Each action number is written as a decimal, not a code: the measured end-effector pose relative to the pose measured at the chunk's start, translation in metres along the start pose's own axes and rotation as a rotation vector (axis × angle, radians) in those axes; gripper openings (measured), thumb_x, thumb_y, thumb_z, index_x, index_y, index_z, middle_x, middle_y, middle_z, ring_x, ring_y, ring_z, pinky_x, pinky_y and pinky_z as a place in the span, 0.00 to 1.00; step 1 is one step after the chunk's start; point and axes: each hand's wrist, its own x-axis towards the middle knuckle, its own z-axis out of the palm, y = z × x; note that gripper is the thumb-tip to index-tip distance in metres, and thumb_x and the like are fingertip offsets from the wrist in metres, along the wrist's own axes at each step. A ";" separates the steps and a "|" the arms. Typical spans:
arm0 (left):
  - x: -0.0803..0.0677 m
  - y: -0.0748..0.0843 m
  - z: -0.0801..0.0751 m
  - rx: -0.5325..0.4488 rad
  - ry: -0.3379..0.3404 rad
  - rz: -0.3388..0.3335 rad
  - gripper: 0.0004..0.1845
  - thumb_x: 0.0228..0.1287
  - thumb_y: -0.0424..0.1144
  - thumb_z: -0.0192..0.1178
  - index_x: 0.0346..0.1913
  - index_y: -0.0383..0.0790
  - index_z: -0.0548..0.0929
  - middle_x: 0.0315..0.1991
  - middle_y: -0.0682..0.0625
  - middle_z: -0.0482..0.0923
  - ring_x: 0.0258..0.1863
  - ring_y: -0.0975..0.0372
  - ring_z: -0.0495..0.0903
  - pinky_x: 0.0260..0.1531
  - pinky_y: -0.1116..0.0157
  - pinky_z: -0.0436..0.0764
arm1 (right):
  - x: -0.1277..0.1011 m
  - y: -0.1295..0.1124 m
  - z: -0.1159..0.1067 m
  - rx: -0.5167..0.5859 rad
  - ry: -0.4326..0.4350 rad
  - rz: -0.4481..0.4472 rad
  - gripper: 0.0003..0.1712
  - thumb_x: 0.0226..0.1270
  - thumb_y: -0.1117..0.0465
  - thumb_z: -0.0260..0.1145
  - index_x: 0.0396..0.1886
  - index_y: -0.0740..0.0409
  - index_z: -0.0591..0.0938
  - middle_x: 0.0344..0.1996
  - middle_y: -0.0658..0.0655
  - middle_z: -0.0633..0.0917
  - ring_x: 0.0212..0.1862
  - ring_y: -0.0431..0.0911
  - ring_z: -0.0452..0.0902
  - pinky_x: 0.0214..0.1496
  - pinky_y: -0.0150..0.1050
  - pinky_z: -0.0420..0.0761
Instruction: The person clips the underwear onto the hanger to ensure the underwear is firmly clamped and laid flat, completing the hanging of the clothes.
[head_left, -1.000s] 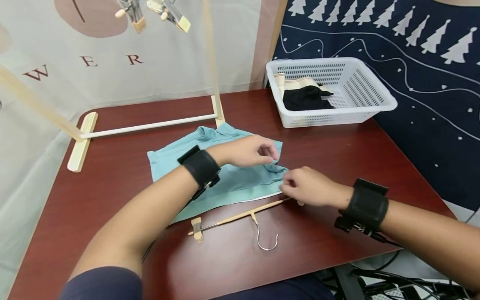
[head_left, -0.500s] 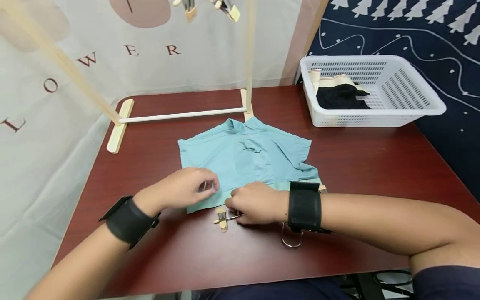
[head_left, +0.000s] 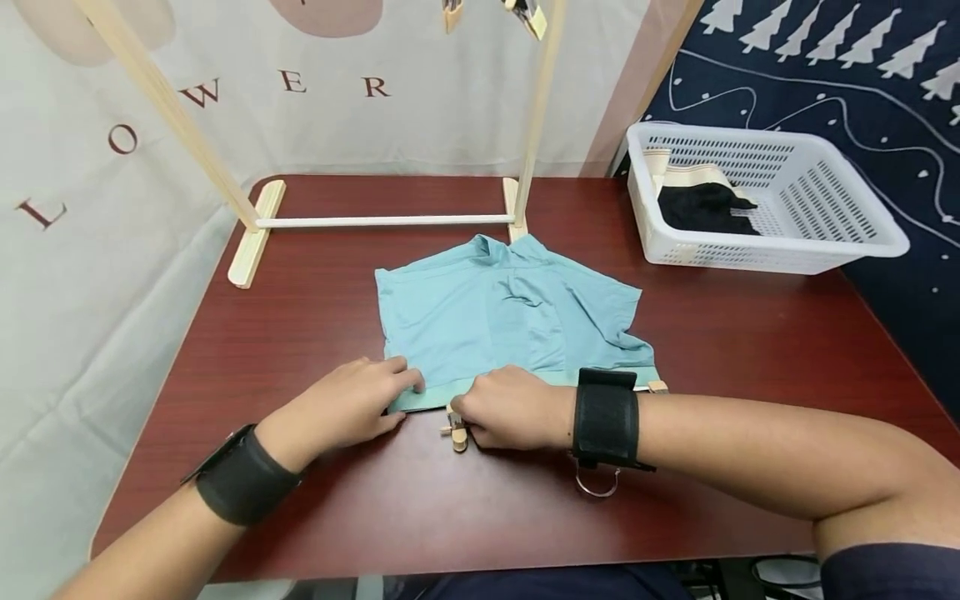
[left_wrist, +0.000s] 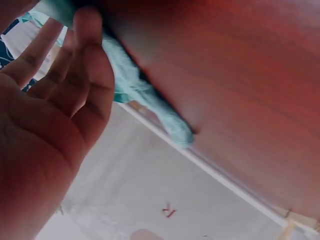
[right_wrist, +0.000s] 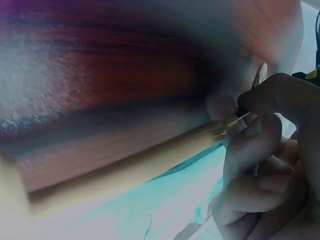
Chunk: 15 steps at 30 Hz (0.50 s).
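Left hand [head_left: 352,404] flat, fingers straight, pressing waistband of light-blue cotton shorts [head_left: 510,312]; right hand [head_left: 510,410] curled, pinching wooden clip hanger [head_left: 456,435] on dark-red table [head_left: 315,292].

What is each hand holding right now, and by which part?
The right hand pinches the wooden clip hanger at its left clip. The left hand holds nothing, pressing the light blue shorts' waistband corner.
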 end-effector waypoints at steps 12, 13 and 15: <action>0.008 0.008 0.011 0.234 0.172 0.037 0.10 0.47 0.32 0.65 0.34 0.42 0.77 0.22 0.52 0.70 0.17 0.59 0.71 0.19 0.64 0.66 | 0.002 -0.005 -0.002 0.010 0.035 0.020 0.15 0.58 0.49 0.73 0.32 0.47 0.76 0.18 0.41 0.76 0.20 0.35 0.72 0.23 0.35 0.74; 0.009 0.008 0.012 0.245 0.188 0.039 0.10 0.48 0.33 0.66 0.33 0.42 0.76 0.21 0.53 0.70 0.16 0.59 0.70 0.19 0.64 0.65 | 0.002 -0.006 -0.001 -0.008 0.054 0.011 0.15 0.57 0.48 0.73 0.31 0.47 0.76 0.18 0.41 0.75 0.20 0.35 0.71 0.22 0.35 0.74; 0.010 0.007 0.013 0.259 0.212 0.045 0.12 0.48 0.35 0.69 0.31 0.42 0.75 0.20 0.53 0.68 0.16 0.59 0.70 0.19 0.65 0.65 | 0.003 -0.006 0.000 -0.042 0.090 -0.008 0.15 0.56 0.47 0.73 0.28 0.47 0.76 0.17 0.41 0.75 0.18 0.35 0.70 0.21 0.34 0.73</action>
